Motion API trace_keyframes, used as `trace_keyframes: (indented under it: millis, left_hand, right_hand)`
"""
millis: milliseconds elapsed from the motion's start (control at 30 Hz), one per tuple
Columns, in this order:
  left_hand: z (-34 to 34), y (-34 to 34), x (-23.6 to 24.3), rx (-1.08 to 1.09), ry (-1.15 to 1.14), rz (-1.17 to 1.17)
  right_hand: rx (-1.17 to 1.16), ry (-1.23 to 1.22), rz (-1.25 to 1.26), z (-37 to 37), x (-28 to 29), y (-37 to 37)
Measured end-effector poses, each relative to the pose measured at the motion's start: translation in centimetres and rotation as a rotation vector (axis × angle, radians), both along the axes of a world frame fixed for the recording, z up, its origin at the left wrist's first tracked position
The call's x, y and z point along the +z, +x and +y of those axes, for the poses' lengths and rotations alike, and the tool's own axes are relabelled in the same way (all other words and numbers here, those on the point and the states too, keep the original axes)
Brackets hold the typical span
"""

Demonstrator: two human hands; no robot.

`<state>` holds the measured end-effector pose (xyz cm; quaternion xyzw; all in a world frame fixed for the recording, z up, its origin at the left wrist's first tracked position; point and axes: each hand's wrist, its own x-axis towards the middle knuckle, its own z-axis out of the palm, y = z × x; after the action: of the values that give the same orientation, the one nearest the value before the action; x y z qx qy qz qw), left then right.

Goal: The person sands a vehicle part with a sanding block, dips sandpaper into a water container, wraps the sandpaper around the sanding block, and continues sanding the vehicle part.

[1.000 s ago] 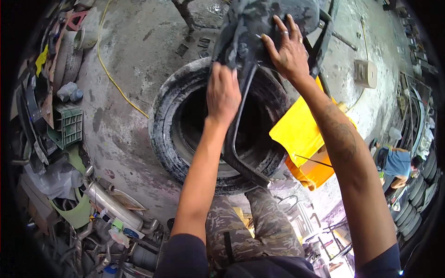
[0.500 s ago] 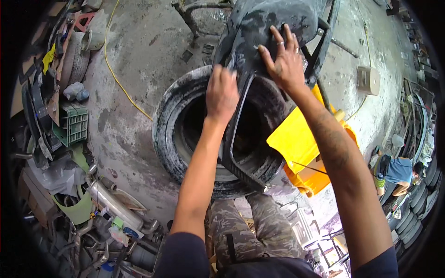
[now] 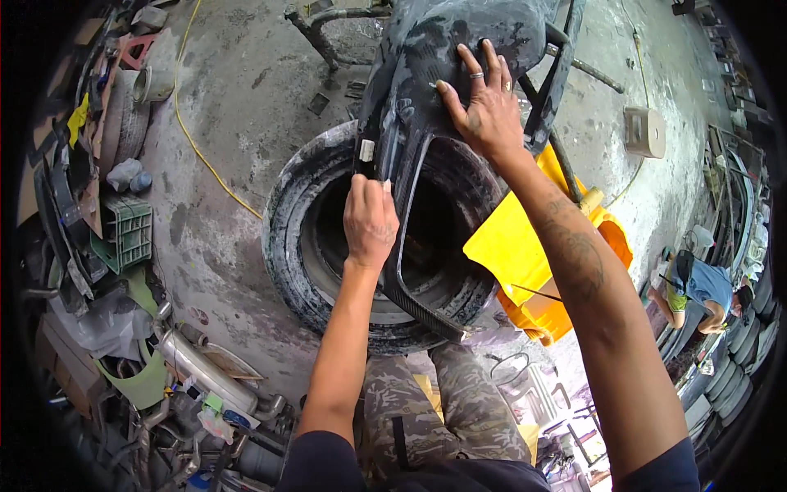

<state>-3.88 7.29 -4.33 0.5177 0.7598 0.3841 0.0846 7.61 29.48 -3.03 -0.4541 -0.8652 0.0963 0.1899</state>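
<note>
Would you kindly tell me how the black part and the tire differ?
The black part is irregular, with a long bent strip; the tire is round with a wide opening. The black part has shiny patches, while the tire looks duller, with pale smears. The tire lies on its side, and the black part's strip reaches over it. Both are mainly dark.

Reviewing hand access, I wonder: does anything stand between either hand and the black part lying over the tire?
Nothing visible does. The right hand rests on the black part, fingers spread; the left hand is curled by its narrow left side, though exact contact there is hidden.
</note>
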Motion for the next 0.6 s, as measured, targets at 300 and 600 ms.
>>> trace_keyframes:
  millis: [300,600]
  left_hand:
    - [1.0,-0.9,0.1,0.000,-0.008,0.126]
    - [6.0,-3.2,0.8,0.008,0.011,0.176]
  right_hand:
    - [0.012,-0.033,0.012,-0.3,0.3,-0.8]
    - [0.039,0.003,0.052,-0.1,0.6,-1.8]
